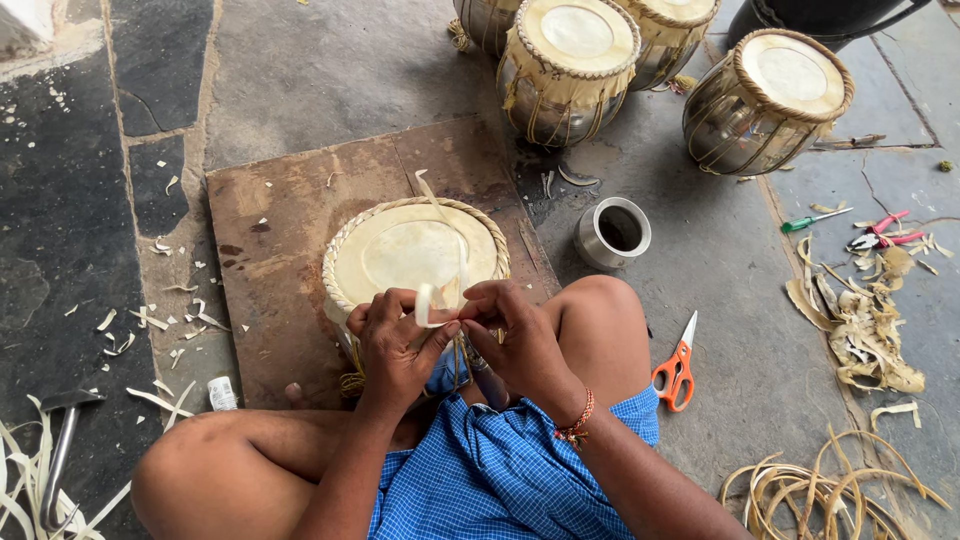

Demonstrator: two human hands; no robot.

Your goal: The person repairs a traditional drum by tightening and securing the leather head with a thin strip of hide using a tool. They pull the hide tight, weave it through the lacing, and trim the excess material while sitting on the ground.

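Both hands (455,335) pinching strip (430,300) over drum (400,250)

We hold a pale hide strap (428,303) pinched between our left hand (395,345) and right hand (520,335), over the near rim of a drum (415,250) resting on a wooden board (270,260). Orange scissors (677,368) lie on the stone floor (330,70) beside our knee, a metal cup (612,232) just beyond.

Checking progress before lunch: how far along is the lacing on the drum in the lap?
Done: the pale skin head sits inside its braided rim. In hand: both hands, left and right, work a pale hide strip at the near edge. How much lacing remains is hidden.
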